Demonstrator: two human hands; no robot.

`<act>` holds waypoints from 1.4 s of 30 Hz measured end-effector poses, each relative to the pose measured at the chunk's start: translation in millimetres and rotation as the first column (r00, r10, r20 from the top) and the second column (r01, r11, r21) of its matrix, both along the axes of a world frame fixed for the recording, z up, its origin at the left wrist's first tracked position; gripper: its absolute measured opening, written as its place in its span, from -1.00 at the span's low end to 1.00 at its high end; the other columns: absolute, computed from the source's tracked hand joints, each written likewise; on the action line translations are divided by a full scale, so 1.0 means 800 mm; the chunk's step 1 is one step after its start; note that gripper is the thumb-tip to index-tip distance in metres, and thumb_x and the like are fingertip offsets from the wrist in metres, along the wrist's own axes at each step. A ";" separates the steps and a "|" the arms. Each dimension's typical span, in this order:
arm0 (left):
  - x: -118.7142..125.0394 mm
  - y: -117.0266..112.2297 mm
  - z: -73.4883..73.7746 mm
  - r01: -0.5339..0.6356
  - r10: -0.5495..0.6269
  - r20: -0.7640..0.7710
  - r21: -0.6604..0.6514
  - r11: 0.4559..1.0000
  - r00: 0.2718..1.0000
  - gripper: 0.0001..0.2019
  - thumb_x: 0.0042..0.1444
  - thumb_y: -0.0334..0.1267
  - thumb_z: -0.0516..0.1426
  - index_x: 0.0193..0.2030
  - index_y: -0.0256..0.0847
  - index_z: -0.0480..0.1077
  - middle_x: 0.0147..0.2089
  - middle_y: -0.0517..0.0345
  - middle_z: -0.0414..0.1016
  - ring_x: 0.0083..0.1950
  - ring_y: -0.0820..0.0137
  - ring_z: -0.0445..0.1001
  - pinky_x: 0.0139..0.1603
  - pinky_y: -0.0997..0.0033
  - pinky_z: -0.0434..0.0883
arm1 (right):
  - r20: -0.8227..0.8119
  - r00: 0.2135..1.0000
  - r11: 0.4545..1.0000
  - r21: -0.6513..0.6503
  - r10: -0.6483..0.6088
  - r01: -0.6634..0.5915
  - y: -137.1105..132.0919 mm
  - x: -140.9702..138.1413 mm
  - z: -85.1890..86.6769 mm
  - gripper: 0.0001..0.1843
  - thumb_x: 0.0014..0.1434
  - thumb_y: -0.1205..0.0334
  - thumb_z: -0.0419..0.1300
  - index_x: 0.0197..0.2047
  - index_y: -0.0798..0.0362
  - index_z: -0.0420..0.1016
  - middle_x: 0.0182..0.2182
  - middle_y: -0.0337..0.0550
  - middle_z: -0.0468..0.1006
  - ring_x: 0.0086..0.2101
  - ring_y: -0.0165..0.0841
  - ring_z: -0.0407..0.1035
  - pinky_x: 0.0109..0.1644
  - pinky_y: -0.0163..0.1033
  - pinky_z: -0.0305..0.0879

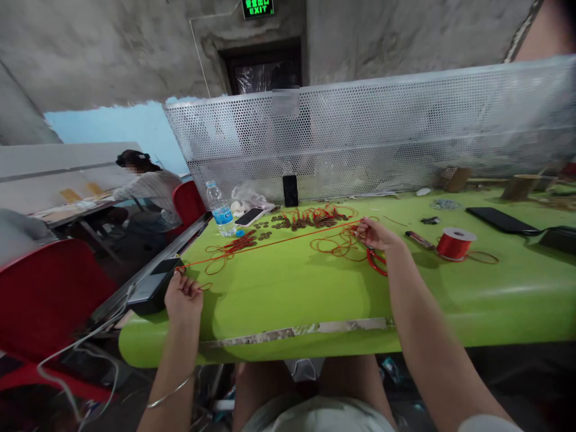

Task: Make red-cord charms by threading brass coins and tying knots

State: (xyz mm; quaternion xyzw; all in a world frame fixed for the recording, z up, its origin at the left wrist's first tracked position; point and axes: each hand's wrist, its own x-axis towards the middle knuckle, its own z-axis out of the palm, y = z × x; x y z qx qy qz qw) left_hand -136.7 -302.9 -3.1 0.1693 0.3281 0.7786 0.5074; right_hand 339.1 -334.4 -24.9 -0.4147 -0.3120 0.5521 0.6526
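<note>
And here on my feed the red cord [270, 243] runs taut, slanting across above the green surface [279, 288], one hand at each end! My left hand [183, 294] has its grip pinched closed, thumb against fingertips on the cord, just beside a black box [155, 288] at the surface's left end. Over to my right hand [377, 234]: a tight pinch there too, no gap I can see between thumb and fingers, the cord's other end in it. Loose red loops lie beneath that grip, with red-handled scissors [377, 262] just beside the wrist.

Now the lettering! Up top, the green sign [258, 8] reads "EXIT", with Chinese characters above it cut by the frame's edge. The water bottle [221, 210] wears a blue label with white marks, too small for me to read. On the red spool [453, 246], right of the scissors, I can make out no writing.
</note>
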 end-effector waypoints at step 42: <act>-0.003 0.004 -0.003 0.063 -0.062 -0.013 0.056 0.996 0.998 -0.91 0.05 -0.50 0.04 -0.44 -0.30 0.27 -0.71 0.43 -0.05 -0.74 0.67 -0.12 -0.77 0.65 -0.12 | -0.322 0.829 0.888 -0.118 -0.458 0.444 0.011 0.014 -0.003 -0.89 0.14 0.29 0.18 -0.43 -0.04 0.40 -0.62 -0.39 0.48 -0.55 -0.53 0.41 -0.43 -0.43 0.40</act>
